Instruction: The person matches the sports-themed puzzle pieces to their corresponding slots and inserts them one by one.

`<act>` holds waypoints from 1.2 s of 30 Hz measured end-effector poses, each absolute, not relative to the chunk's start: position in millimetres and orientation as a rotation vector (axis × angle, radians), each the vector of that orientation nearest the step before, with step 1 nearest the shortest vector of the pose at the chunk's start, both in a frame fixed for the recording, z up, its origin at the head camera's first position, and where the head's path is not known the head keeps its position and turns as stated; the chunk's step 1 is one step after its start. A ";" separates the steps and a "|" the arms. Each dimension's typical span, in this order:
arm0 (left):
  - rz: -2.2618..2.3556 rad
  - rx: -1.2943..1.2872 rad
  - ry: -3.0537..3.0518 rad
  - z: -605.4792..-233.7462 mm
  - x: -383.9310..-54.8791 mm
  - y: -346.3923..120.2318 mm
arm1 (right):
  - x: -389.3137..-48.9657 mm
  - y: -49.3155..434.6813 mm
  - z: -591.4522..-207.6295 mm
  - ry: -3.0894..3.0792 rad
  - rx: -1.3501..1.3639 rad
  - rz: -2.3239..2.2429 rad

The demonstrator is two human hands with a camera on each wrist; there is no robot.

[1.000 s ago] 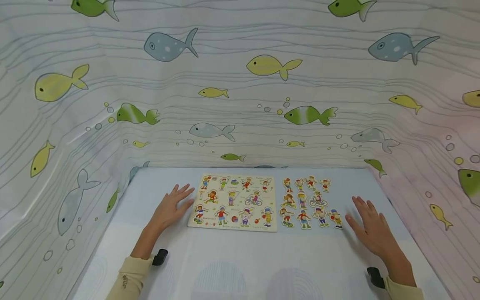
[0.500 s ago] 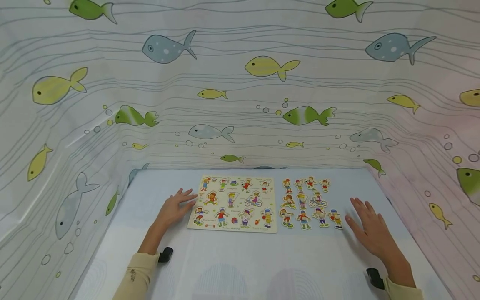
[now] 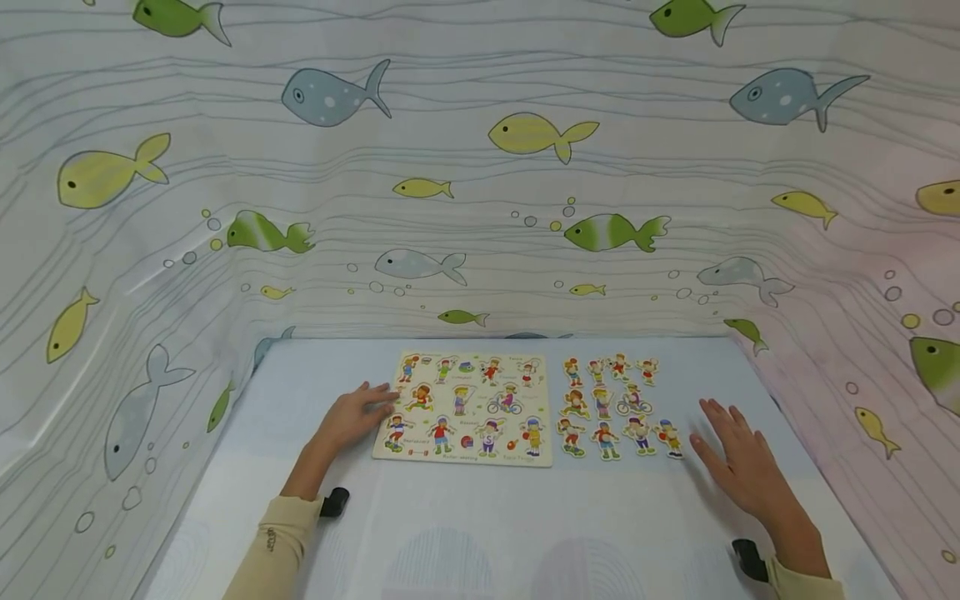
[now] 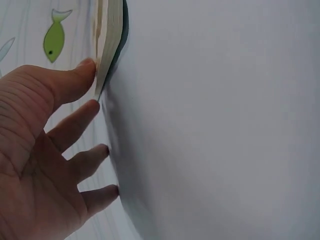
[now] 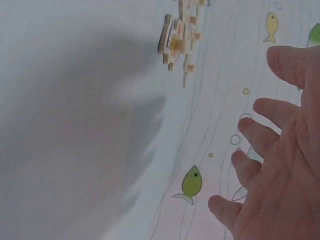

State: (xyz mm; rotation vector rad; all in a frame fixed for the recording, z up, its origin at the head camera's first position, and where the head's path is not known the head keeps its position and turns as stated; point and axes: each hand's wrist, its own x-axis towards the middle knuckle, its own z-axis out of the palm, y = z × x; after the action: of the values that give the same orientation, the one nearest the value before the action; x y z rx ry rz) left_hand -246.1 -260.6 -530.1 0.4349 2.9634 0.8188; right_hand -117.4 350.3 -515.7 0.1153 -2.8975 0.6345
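The head view is showing a pale puzzle board [image 3: 478, 408] lying flat on the table [image 3: 480, 533], with printed sporty figures covering its face. Cutout figure pieces [image 3: 602, 402] are lying in three rows just beside its right edge. The left hand [image 3: 352, 417] is reaching to the board's left edge, its fingers bending loosely and gripping nothing; in the left wrist view, the thumb is meeting the board's side near a corner, while the index fingertip is pointing just past that corner, and whether it is touching cannot be told. The right hand [image 3: 750, 467] is holding nothing, its fingers spreading loosely to the right of the pieces and staying clear of them. Fish-patterned sheeting [image 3: 450, 225] is surrounding the table, and light sleeves [image 3: 277, 542] are covering both forearms.
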 end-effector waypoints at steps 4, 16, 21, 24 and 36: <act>0.747 0.437 2.971 -529.5 -247.3 -258.7 | -117.1 349.3 -517.2 -2.903 0.116 0.625; 0.739 0.447 3.004 -530.2 -247.8 -256.0 | -120.6 343.8 -516.4 -2.897 0.130 0.633; 0.756 0.424 2.996 -528.8 -245.7 -254.0 | -121.1 343.2 -518.7 -2.914 0.119 0.640; 0.770 0.409 2.988 -527.6 -243.6 -253.2 | -121.2 343.2 -519.9 -2.913 0.122 0.648; 0.761 0.395 2.984 -529.5 -241.2 -252.8 | -125.7 342.3 -519.6 -2.907 0.140 0.649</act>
State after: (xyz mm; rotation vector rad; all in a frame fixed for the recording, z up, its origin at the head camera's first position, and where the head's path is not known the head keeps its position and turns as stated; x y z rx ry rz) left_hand -241.2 -252.8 -529.5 0.3953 2.9839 0.7614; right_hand -125.7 342.3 -519.6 0.1403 -2.9067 0.6487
